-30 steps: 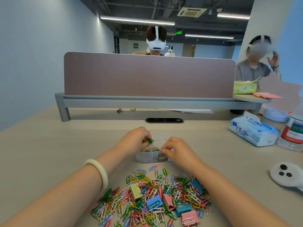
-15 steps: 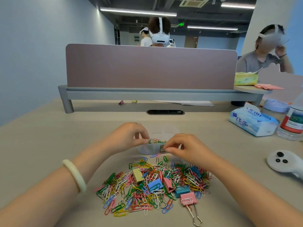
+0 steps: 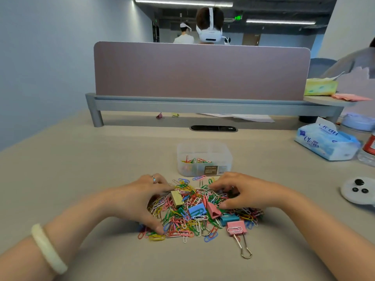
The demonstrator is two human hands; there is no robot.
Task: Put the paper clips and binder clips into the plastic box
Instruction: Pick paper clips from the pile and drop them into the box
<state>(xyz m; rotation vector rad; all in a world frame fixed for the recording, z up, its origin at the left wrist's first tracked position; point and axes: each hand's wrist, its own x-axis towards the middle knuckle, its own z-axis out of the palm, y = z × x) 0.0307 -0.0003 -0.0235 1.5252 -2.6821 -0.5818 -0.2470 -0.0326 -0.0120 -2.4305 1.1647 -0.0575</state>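
Plastic box (image 3: 204,159) behind clip pile (image 3: 200,211) — tissue pack (image 3: 324,142) right.

A mauve divider panel (image 3: 200,71) stands on a grey rail (image 3: 203,105) across the far side of the beige table (image 3: 81,169). At right lie a blue tissue pack (image 3: 324,141), a red-labelled bottle (image 3: 368,151) and a white controller (image 3: 358,190). A yellow tissue box (image 3: 321,87) sits on a shelf. Beyond the panel, a person wears a white headset (image 3: 210,34).

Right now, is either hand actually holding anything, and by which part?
Cannot tell. Both the left hand and right hand are spread over the clip pile, fingertips down among the clips; nothing is lifted, and any pinch is hidden. The plastic box is untouched.
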